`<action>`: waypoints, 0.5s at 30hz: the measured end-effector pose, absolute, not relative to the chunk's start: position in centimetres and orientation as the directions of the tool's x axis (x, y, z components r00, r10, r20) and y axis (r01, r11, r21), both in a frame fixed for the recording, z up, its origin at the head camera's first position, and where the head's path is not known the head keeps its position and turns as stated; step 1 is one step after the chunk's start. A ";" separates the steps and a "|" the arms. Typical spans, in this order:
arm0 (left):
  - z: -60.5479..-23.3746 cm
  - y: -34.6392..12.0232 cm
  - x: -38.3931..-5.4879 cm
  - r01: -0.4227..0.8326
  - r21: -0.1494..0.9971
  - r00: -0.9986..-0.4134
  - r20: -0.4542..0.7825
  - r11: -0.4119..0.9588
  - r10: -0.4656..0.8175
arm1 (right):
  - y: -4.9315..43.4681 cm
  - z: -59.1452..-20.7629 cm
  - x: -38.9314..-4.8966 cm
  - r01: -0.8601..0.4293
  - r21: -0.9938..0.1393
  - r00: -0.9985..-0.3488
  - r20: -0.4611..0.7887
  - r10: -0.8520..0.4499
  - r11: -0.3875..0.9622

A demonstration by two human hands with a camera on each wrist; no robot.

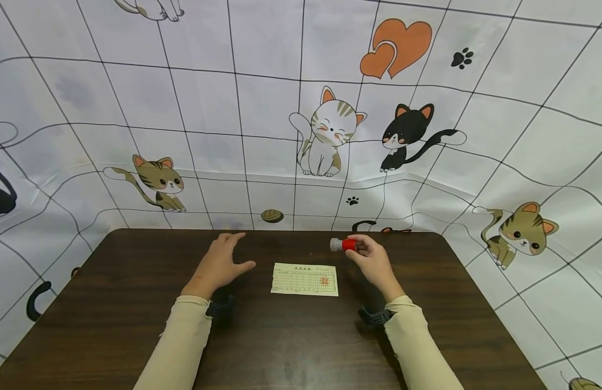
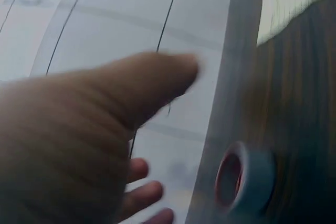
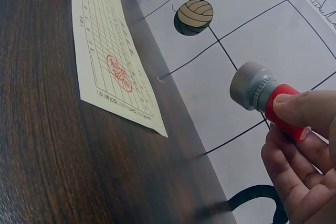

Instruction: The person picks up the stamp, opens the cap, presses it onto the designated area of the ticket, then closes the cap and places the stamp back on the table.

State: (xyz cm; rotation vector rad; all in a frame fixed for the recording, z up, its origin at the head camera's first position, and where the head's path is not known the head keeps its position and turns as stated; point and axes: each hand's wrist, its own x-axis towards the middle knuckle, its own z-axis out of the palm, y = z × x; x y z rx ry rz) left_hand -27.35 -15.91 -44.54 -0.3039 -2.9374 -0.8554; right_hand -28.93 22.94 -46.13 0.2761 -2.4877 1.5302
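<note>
My right hand pinches a round stamp by its red part, thumb on the near side; its wider grey end points left. The right wrist view shows the grip on the stamp closely. Flat on the table lies a pale yellow printed form with a red round seal mark on it. My left hand hovers left of the form, fingers spread, holding nothing. Near it in the left wrist view is a short round grey piece with a reddish hollow face; the head view does not show it.
The dark brown wooden table meets a white sheet printed with cartoon cats and grid lines, which hangs behind it and along both sides. Dark bands are on both wrists.
</note>
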 end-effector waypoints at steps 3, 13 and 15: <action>-44.7 -17.1 -27.4 0.176 0.509 -0.984 0.060 0.843 0.169 | 22.9 -46.2 -29.0 -0.258 -0.856 -0.964 0.262 -0.053 0.448; -45.7 -18.3 -27.5 0.170 0.504 -0.981 0.004 0.847 0.195 | 22.8 -46.6 -28.9 -0.221 -0.855 -0.973 0.223 -0.051 0.468; -45.9 -18.4 -27.4 0.170 0.512 -0.981 0.010 0.842 0.192 | 22.7 -46.6 -28.9 -0.216 -0.859 -0.975 0.218 -0.050 0.465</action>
